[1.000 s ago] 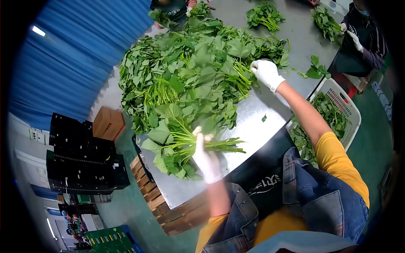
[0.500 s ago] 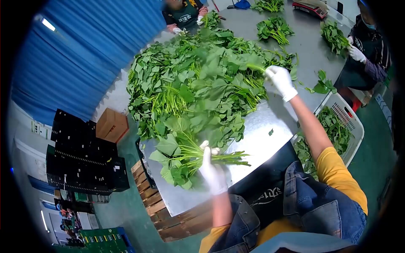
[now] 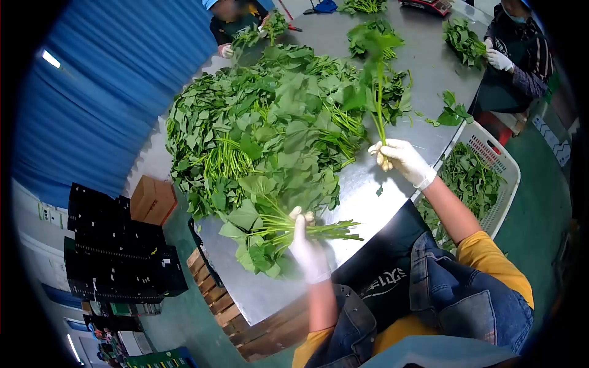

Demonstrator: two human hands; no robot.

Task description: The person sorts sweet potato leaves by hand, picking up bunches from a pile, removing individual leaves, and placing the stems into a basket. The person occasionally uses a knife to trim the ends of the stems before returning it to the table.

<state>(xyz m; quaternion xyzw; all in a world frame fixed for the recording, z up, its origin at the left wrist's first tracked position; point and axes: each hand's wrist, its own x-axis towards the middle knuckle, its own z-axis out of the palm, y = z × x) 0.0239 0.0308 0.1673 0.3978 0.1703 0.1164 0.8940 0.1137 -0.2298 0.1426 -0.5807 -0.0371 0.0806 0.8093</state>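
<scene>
My left hand [image 3: 308, 245], in a white glove, is closed round a bunch of leafy green stems [image 3: 261, 233], leaves to the left and cut ends to the right. White-gloved too, my right hand [image 3: 402, 161] grips a leafy stem [image 3: 380, 101] near its lower end, holding it upright with the leaves at the top. A big heap of leafy greens [image 3: 245, 132] covers the metal table just beyond both hands. One small loose leaf [image 3: 380, 191] lies on the bare metal below my right hand.
A white plastic basket [image 3: 508, 196] of greens stands at the right of the metal table [image 3: 245, 300]. Two people work across the table, one holding a bunch [image 3: 464, 43]. Black crates [image 3: 116, 270] and a cardboard box [image 3: 153, 200] stand at left. A red scale [image 3: 429, 5] sits at the far edge.
My right hand has drawn back toward me from the heap, and its stem has swung upright. My left hand keeps the bunch in place. The far person has lifted some greens.
</scene>
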